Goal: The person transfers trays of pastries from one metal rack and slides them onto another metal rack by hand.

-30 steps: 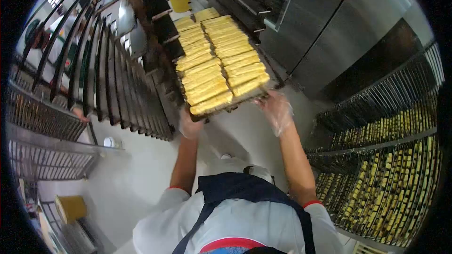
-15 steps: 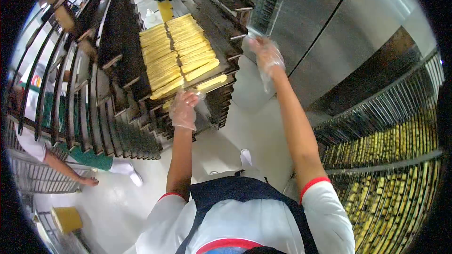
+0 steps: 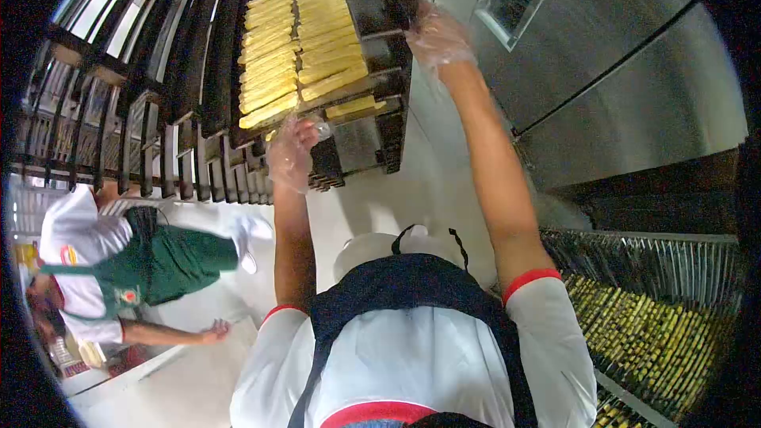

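Here, tray (image 3: pixel 337 98): in the dark rack (image 3: pixel 386 67), ahead and high in view, left of centre, its front edge facing back toward the arms.
Dough (image 3: pixel 329 43): pale yellow strips, two columns side by side on the tray, narrow dark gap between.
Left hand (image 3: pixel 291 154): gloved in clear plastic, just at the tray's front edge, fingers part curled; cannot tell whether it grasps that edge or sits free of it.
Right hand (image 3: pixel 441 36): gloved likewise, raised by the rack's right side, blurred; cannot tell whether it is clenched on the rack or loose.
Under tray: one more yellow strip (image 3: pixel 354 106), right of the left hand.
Far left: a person (image 3: pixel 87 238) in a green apron (image 3: pixel 178 265), one arm stretched out.
Right side: metal doors (image 3: pixel 610 63); lower, a second rack (image 3: pixel 666 265) with rows of yellow pieces (image 3: pixel 638 341).
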The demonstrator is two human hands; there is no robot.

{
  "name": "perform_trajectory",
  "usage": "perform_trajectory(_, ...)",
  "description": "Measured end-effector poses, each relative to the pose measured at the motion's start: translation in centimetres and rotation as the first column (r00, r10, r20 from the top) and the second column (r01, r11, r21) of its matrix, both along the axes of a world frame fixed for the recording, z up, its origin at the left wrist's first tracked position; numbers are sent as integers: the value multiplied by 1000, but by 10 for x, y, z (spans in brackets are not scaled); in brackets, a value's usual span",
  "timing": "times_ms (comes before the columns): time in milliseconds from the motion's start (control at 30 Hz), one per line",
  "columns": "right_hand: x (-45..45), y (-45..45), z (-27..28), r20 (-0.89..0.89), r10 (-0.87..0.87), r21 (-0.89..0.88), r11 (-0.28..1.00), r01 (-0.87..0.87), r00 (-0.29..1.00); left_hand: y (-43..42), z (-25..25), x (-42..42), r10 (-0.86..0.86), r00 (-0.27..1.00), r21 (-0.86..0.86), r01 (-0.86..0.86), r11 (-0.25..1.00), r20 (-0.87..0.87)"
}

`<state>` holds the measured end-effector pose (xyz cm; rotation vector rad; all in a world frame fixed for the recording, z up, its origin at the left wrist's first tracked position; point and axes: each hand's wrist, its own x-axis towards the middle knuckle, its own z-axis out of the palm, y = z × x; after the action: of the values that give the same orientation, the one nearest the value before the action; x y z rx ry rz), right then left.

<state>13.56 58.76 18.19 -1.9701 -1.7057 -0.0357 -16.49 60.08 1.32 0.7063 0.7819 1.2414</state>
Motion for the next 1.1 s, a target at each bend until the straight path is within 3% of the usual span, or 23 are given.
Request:
perform_trajectory(33,-1,1,5,-60,33,-171,984,-43,998,-2,1,0,7,996,-19,-5,1000,87)
perform_trajectory(67,-3,-2,3,-59,40,-164,985,-49,997,2,2,0,-15,1000,-89,16,996,9)
perform_trajectory(167,12,-7,-40,-518,83,77,996,-50,852,-20,4,-2,-57,997,-73,52,996,-59)
perform_trajectory(233,56,-37,-120,-700,207,137,978,-156,683,-37,-11,-12,-41,992,-119,27,992,-117)
perform_trajectory(300,65,-95,-197,-839,-56,-25,998,64,541,-39,-65,-30,-211,977,-199,199,959,-40)
perform_trajectory(333,70,-130,-234,-872,-181,-142,983,117,455,-45,-70,-35,-276,954,-234,297,926,118)
perform_trajectory(433,69,-245,-342,-848,-482,-447,874,191,221,-58,-71,-33,-148,988,-329,150,932,32)
perform_trajectory(567,38,-369,-410,-713,-701,-686,697,210,-4,-27,-76,-30,-249,962,-220,268,938,109)
perform_trajectory(600,29,-396,-421,-691,-722,-709,667,228,-39,-10,-83,-27,-262,924,-24,266,964,-277)
perform_trajectory(667,2,-433,-423,-675,-732,-724,631,279,-96,11,-81,0,-166,976,-204,193,960,139)
perform_trajectory(700,-12,-450,-429,-672,-730,-725,614,313,-124,22,-81,14,-60,944,-298,162,940,323)
perform_trajectory(733,-28,-458,-427,-680,-723,-712,611,346,-123,15,-71,21,-135,887,60,179,982,-442)
perform_trajectory(767,-45,-467,-427,-686,-717,-701,604,380,-124,18,-77,27,-213,963,-119,195,974,-164)
perform_trajectory(800,-62,-474,-427,-694,-711,-682,599,420,-114,21,-84,34,-186,976,-306,213,928,116)
perform_trajectory(867,-100,-488,-426,-695,-715,-646,569,509,-82,21,-129,34,-409,895,-144,435,889,181)
perform_trajectory(900,-120,-495,-426,-682,-729,-629,544,555,-58,-8,-100,43,-354,928,-323,372,870,117)
perform_trajectory(933,-141,-501,-426,-671,-741,-601,530,598,-18,-30,-99,45,-511,859,-246,505,828,43)
perform_trajectory(1000,-191,-508,-426,-633,-771,-540,506,673,71,-57,-114,42,-736,676,-170,723,670,-27)
perform_trajectory(1067,-243,-508,-432,-563,-800,-458,512,727,209,-75,-145,38,-883,464,-215,871,441,70)
perform_trajectory(1100,-273,-510,-439,-498,-815,-401,520,754,296,-87,-158,39,-910,407,-221,897,383,76)
